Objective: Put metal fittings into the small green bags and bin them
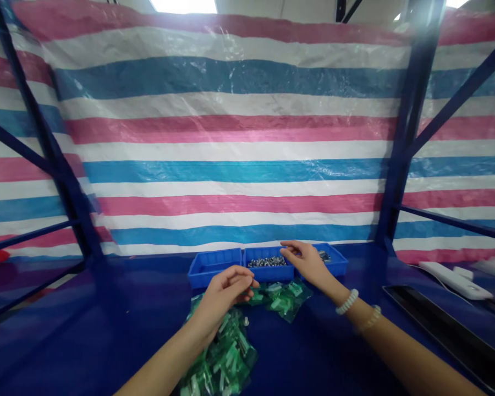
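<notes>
My left hand [230, 287] is closed, with its fingers curled and the thumb against them, over clear plastic bags of green pieces [231, 352]. Whatever may be in that grasp is hidden. My right hand [304, 259] hovers at the border between the middle blue bin [272, 275] and the right blue bin [339, 268], its thumb and index finger apart. Small shiny metal parts [266, 262] fill the bottom of the middle bin. In the right bin some metal pieces [324, 256] show past my hand. More bagged green pieces [286, 300] lie just in front of the bins.
A third blue bin [215, 264] stands at the left of the row and looks bare inside. On the right of the blue table [148, 319] lie a long black tray-like panel [441, 330] and a white power strip [454, 279]. Blue posts [408, 132] and striped sheeting [239, 170] enclose the table.
</notes>
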The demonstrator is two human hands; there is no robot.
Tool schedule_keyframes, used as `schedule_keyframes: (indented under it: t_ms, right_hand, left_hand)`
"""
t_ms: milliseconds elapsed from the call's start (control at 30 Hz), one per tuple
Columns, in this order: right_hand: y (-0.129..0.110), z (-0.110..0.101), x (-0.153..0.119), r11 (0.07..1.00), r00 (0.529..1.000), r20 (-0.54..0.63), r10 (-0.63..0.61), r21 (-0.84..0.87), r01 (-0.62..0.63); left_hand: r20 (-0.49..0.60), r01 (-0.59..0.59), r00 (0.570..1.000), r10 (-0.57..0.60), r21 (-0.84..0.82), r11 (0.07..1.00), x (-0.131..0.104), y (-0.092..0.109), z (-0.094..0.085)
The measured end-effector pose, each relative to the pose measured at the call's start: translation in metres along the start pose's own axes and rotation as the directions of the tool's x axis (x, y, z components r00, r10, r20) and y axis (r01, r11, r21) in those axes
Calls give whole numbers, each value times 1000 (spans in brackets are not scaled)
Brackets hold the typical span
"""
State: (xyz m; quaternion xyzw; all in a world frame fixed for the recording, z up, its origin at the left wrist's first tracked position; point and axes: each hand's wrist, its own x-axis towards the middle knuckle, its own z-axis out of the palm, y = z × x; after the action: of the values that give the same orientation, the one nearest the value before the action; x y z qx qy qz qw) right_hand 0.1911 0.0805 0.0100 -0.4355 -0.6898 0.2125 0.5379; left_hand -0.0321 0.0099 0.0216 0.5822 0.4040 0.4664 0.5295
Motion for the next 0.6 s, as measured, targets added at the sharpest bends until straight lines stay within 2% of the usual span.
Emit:
schedule_keyframes:
  t_ms: [67,100,133,200,267,333,400,467,533,600]
  right_hand:
    - [-1,1,-7,999,1000,13,-10,-33,11]
    - [-3,2,-13,998,999,36,-32,-57,34]
    - [-7,3,-20,994,995,74,-66,-86,72]
    - [-17,7,-34,972,970,182,-158,-143,185]
    - [-28,11,-46,942,929,284,-235,-171,291]
    - [-35,14,-53,925,903,335,-268,-171,338]
    - [-39,14,-55,920,895,350,-276,-172,351]
    - [-38,13,-54,926,903,327,-278,-160,343]
    - [-35,11,-51,939,922,276,-271,-134,316]
    - [-34,9,-49,960,947,212,-240,-95,264]
  left_hand:
    - [46,-55,998,44,266,962,0,3,-2]
    - [81,-103,994,75,425,899,-1,4,-3]
    - [116,-158,987,111,582,798,-2,5,-3]
    - [192,-248,968,161,813,527,-7,6,-3]
    - [254,-289,956,146,905,313,-11,5,-3]
    - [292,-306,952,97,925,226,-14,2,-4]
    - [325,-331,944,64,920,208,-15,-3,-5]
    - [352,-360,933,74,905,228,-14,-5,-6]
    - [346,-367,930,121,876,313,-12,-3,-5]
    - [293,-344,939,181,811,473,-11,4,-3]
